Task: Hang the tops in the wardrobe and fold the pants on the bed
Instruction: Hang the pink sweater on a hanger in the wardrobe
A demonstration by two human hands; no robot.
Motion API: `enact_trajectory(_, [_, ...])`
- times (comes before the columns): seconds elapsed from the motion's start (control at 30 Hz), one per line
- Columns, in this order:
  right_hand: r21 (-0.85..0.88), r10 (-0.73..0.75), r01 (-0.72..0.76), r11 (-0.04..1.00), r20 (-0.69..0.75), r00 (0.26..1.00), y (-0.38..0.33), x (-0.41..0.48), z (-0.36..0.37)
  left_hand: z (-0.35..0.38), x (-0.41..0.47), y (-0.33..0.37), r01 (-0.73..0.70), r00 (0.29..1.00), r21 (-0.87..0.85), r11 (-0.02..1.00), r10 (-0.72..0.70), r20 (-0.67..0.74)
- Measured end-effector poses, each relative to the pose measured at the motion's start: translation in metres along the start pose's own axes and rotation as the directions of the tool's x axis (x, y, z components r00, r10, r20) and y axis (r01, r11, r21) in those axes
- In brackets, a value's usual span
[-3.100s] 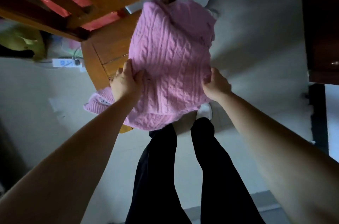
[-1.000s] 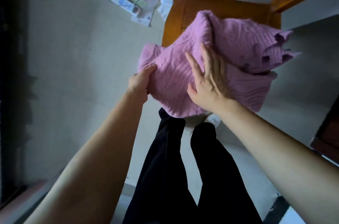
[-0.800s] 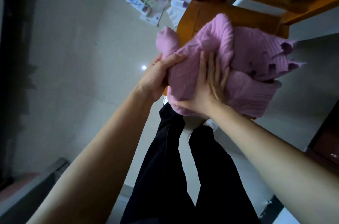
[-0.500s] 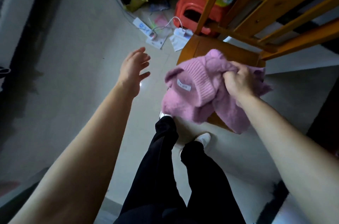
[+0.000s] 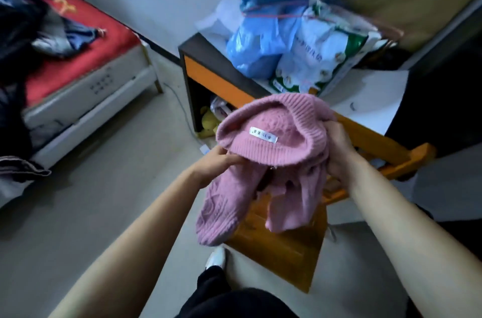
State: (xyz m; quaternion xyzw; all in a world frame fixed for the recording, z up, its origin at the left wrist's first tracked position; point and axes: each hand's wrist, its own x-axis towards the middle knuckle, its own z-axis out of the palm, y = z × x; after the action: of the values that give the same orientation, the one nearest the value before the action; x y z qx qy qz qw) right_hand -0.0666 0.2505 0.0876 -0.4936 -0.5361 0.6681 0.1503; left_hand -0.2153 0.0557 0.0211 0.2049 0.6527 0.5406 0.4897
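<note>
A pink cable-knit sweater (image 5: 266, 151) hangs bunched between my hands at chest height, its ribbed collar and white label turned up toward me. My left hand (image 5: 217, 164) grips the collar's left underside. My right hand (image 5: 339, 151) grips the bunched knit on the right. A sleeve dangles down over the wooden chair (image 5: 292, 244). The bed (image 5: 86, 83) with a red cover lies at the left, with a heap of dark clothes (image 5: 28, 28) on it. No wardrobe is in view.
A low dark table with an orange front (image 5: 214, 75) stands ahead, loaded with blue and white plastic bags (image 5: 292, 38). A yellow object (image 5: 208, 122) and a cable lie under it. Grey floor spreads between bed and chair. My black-trousered legs and white shoe (image 5: 216, 257) are below.
My left hand, free half a second ago, has taken hold of the collar again. My view has lifted from the floor to the bed and table, and the sweater now shows its label.
</note>
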Motion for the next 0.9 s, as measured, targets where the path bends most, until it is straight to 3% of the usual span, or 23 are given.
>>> enact_trajectory(0.13, [0.082, -0.133, 0.120, 0.989, 0.189, 0.973, -0.052, -0.025, 0.020, -0.022, -0.043, 0.078, -0.198, 0.976, -0.173, 0.965, 0.210, 0.060])
enact_trajectory(0.23, [0.075, -0.162, 0.148, 0.986, 0.238, 0.958, -0.071, -0.043, 0.034, -0.033, -0.078, 0.113, -0.266, 0.964, -0.306, 0.914, 0.246, -0.105])
enact_trajectory(0.3, [0.036, -0.209, 0.208, 0.977, 0.315, 0.926, -0.073, -0.056, 0.041, -0.033, -0.103, 0.123, -0.329, 0.919, -0.335, 0.883, 0.217, -0.329])
enact_trajectory(0.4, [-0.156, -0.262, 0.416, 0.896, 0.571, 0.778, -0.075, -0.081, 0.053, -0.030, -0.146, 0.135, -0.495, 0.793, -0.411, 0.766, 0.205, -0.574])
enact_trajectory(0.47, [-0.359, -0.108, 0.575, 0.735, 0.775, 0.622, -0.076, -0.097, 0.058, -0.033, -0.185, 0.143, -0.605, 0.724, -0.444, 0.660, 0.226, -0.652])
enact_trajectory(0.53, [-0.440, 0.049, 0.672, 0.596, 0.855, 0.516, -0.075, -0.111, 0.068, -0.036, -0.228, 0.145, -0.658, 0.643, -0.333, 0.675, 0.274, -0.716])
enact_trajectory(0.6, [-0.384, 0.006, 0.696, 0.608, 0.878, 0.479, -0.068, -0.124, 0.089, -0.034, -0.268, 0.140, -0.636, 0.602, -0.178, 0.751, 0.338, -0.723])
enact_trajectory(0.7, [-0.231, -0.178, 0.738, 0.634, 0.885, 0.430, -0.054, -0.162, 0.128, -0.031, -0.320, 0.130, -0.533, 0.626, 0.001, 0.846, 0.395, -0.672])
enact_trajectory(0.77, [-0.129, -0.198, 0.706, 0.696, 0.911, 0.362, -0.045, -0.194, 0.155, -0.036, -0.351, 0.125, -0.436, 0.666, 0.105, 0.894, 0.400, -0.630])
enact_trajectory(0.9, [0.039, -0.115, 0.656, 0.754, 0.991, 0.073, -0.030, -0.254, 0.212, -0.065, -0.409, 0.114, -0.276, 0.655, 0.310, 0.910, 0.414, -0.632])
